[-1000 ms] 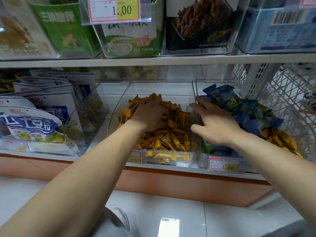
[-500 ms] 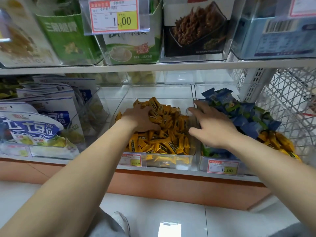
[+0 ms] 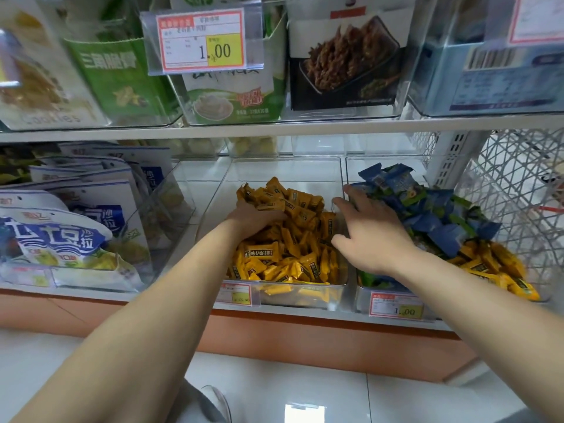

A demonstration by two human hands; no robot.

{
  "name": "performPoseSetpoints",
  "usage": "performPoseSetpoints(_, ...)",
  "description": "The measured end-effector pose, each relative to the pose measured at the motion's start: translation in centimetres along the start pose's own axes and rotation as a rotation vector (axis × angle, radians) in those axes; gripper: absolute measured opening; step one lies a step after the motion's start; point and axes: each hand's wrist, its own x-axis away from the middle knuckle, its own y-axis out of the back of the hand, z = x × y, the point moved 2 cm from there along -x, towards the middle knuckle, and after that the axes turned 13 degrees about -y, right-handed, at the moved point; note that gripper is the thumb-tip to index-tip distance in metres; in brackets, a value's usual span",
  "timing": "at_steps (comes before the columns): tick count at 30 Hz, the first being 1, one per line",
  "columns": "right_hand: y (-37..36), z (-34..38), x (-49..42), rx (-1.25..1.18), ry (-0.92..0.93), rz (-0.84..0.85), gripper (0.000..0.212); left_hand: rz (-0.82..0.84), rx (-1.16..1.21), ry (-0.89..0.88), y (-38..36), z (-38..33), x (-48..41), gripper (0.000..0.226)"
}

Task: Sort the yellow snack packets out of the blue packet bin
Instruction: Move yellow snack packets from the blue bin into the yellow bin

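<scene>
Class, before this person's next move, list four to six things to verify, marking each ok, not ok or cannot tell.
1. No yellow packets in the blue packet bin: not ok, a pile lies front right.
2. The right hand free: ok, fingers spread, gripping nothing.
3. The left hand empty: cannot tell, fingers buried among packets.
4. Room in the yellow bin: ok, bare floor at the back.
5. The right hand over the strays: not ok, it sits at the bin's left side.

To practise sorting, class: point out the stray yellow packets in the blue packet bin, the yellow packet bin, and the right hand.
stray yellow packets (image 3: 491, 267): head view, middle of the pile.
yellow packet bin (image 3: 287, 175): head view, clear back wall.
right hand (image 3: 374, 239): head view, back of the hand.
</scene>
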Motion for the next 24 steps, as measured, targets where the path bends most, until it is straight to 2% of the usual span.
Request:
performPoseSetpoints(2, -0.1, 0.1, 0.0, -0.008, -0.009, -0.009, 0.072, 0.036, 0.070, 0.002, -0.1, -0.1, 0.1, 0.140)
performPoseSetpoints(4, -0.3, 0.2, 0.1, -0.023, -0.023, -0.017, 0.067, 0.110, 0.143, -0.019, -0.5, -0.1, 0.1, 0.127)
performPoseSetpoints(11, -0.4, 0.3, 0.1, -0.057, -0.030, -0.017, 0.062, 0.279, 0.460, -0.104, -1.9, -3.4, 2.1, 0.057)
performPoseSetpoints(14, -0.3, 0.0, 0.1, -0.066, -0.019, -0.020, 0.063, 0.326, 0.485, -0.160, -2.5, -5.5, 2.8, 0.033)
performPoseSetpoints(16, -0.1, -0.2, 0.1, -0.050, -0.012, -0.016, 0.065, 0.279, 0.443, -0.175, -2.0, -5.9, 3.2, 0.027)
performPoseSetpoints(19, 0.3, -0.5, 0.2, -0.035, -0.011, -0.034, 0.069, 0.141, 0.327, -0.221, -0.4, -5.4, 3.1, 0.044)
performPoseSetpoints(20, 0.6, -0.4, 0.4, -0.016, 0.003, -0.066, 0.069, 0.079, 0.235, -0.273, 0.4, -4.9, 3.1, 0.047)
performPoseSetpoints(24, 2.0, 1.4, 1.5, 0.013, 0.156, -0.169, 0.057, -0.190, -0.197, -0.525, 4.7, -2.1, 4.7, 0.035)
